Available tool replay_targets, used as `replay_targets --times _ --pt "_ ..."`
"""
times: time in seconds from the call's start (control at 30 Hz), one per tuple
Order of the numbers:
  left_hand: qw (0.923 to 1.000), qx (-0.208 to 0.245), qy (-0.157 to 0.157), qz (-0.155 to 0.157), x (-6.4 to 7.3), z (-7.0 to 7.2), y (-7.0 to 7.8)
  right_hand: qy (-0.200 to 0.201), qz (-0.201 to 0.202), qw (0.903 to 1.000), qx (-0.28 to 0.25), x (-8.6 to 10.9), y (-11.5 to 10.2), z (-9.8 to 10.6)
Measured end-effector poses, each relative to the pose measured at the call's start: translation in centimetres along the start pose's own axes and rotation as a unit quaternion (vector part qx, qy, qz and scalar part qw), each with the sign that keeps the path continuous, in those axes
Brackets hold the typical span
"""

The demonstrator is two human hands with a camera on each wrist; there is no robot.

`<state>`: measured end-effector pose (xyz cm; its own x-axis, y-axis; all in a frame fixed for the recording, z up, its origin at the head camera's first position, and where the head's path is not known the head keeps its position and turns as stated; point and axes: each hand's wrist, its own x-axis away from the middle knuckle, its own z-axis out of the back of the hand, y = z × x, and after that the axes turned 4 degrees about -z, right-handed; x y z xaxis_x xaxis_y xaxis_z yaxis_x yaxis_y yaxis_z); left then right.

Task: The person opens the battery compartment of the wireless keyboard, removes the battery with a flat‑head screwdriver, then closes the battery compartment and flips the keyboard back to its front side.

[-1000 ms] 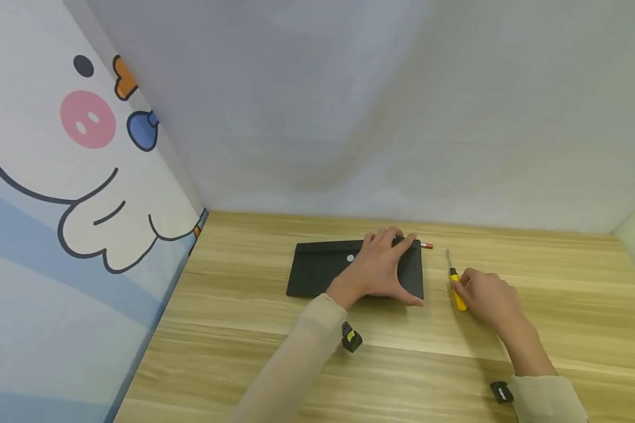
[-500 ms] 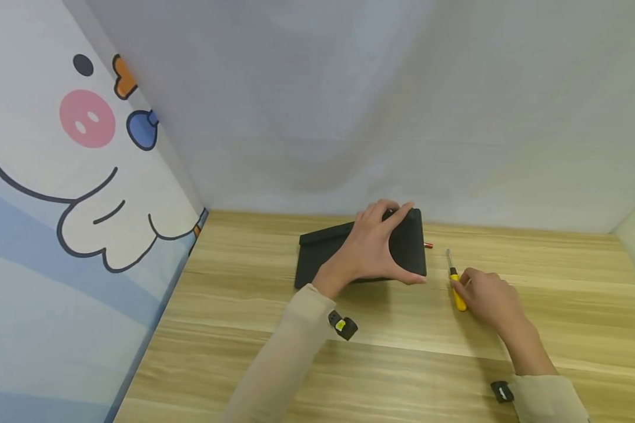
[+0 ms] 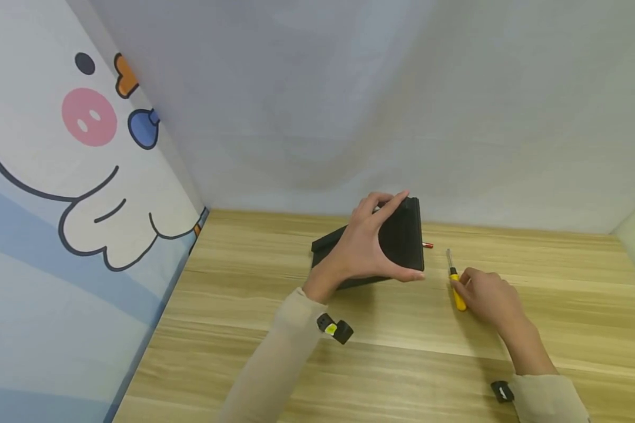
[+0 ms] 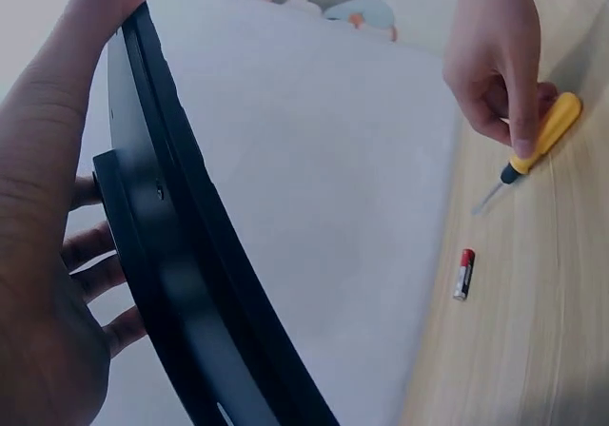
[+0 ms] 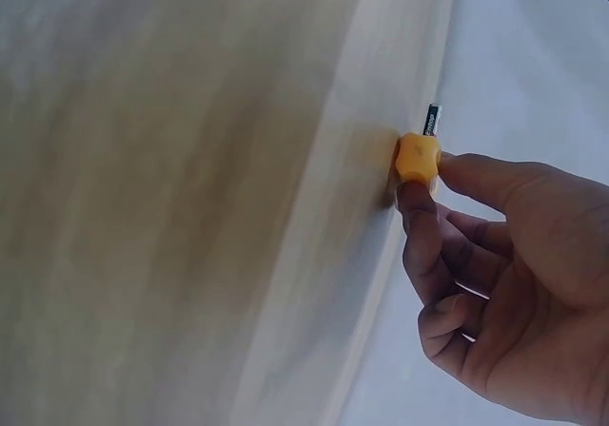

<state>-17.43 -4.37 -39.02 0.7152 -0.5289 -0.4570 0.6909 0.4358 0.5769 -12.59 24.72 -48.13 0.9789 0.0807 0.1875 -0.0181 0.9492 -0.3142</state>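
Note:
A black keyboard [image 3: 406,238] is tilted up off the table, its right end higher than its left in the head view. My left hand [image 3: 361,247] spans it and grips it, thumb on the near edge and fingers over the far edge. Along one side of the keyboard [image 4: 181,245], the left wrist view shows a bumpy row like key edges. My right hand [image 3: 489,296] pinches the yellow handle of a screwdriver [image 3: 458,298] between thumb and fingers. The screwdriver lies at the table surface, metal tip pointing away. Its handle end [image 5: 419,158] faces the right wrist camera.
A small red-ended battery [image 4: 463,274] lies on the wooden table [image 3: 233,282], just right of and behind the keyboard. A pale wall [image 3: 317,117] rises at the table's back edge. A panel with cartoon drawings [image 3: 84,176] stands on the left.
My left hand has lifted the keyboard from lying flat, raising its right end and tilting it. The keyboard's left end has shifted to the right. My right hand and the screwdriver have stayed put.

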Motion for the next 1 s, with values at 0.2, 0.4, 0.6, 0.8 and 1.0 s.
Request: replay_targets --times 0.2,0.4,0.6,0.8,1.0 --pt "0.9963 0.083 0.017 0.014 0.2 0.7 0.5 0.005 0.002 1.0 0.0 -0.1 0.0 0.1" --pt "0.9836 0.174 0.043 0.021 0.8 1.4 0.0 0.006 0.003 1.0 0.001 -0.2 0.0 0.3" --pt "0.9734 0.205 0.102 0.01 0.9 2.6 -0.7 0.001 0.003 1.0 0.002 -0.3 0.0 0.5" --pt "0.967 0.223 0.122 0.013 1.2 3.4 -0.7 -0.006 0.002 1.0 0.001 -0.3 0.1 0.6" --pt "0.953 0.269 0.139 0.009 1.4 3.7 -0.6 -0.015 -0.005 0.9999 0.001 -0.2 0.1 0.9"
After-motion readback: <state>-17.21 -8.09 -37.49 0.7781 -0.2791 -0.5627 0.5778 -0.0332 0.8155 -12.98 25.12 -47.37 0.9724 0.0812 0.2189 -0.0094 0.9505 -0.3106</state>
